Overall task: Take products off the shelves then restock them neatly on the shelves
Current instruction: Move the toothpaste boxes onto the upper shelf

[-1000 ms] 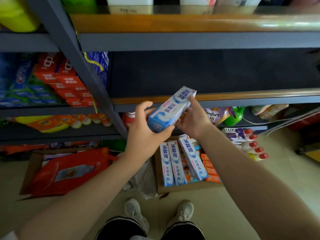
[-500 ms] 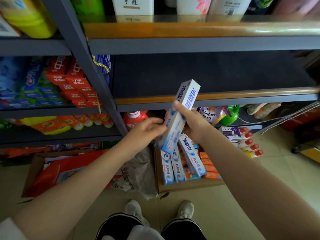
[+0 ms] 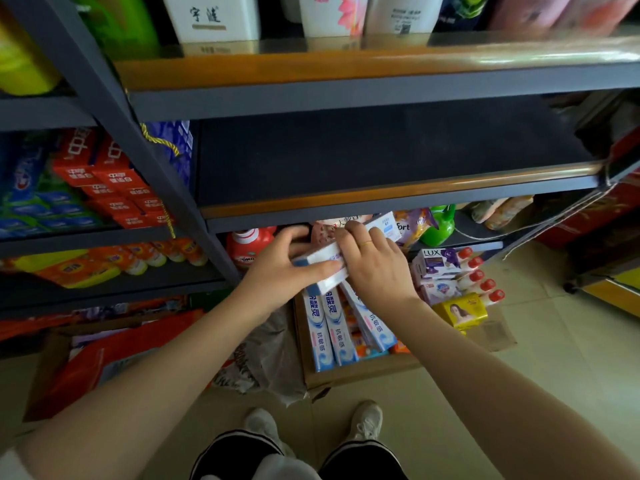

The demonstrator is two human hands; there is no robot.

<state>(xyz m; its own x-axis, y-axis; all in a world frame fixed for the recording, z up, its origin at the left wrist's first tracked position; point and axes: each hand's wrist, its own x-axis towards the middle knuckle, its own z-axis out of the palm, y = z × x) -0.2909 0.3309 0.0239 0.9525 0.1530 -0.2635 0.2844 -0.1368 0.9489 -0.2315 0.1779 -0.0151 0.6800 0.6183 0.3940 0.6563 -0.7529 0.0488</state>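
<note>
Both hands, left (image 3: 277, 268) and right (image 3: 375, 268), clasped around one toothpaste box (image 3: 320, 261) between them, above the cardboard carton (image 3: 346, 375).

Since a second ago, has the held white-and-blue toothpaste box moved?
Yes. The white-and-blue toothpaste box dropped from in front of the empty dark shelf's orange-edged front rail to below it, now flatter, over the cardboard box.
</note>
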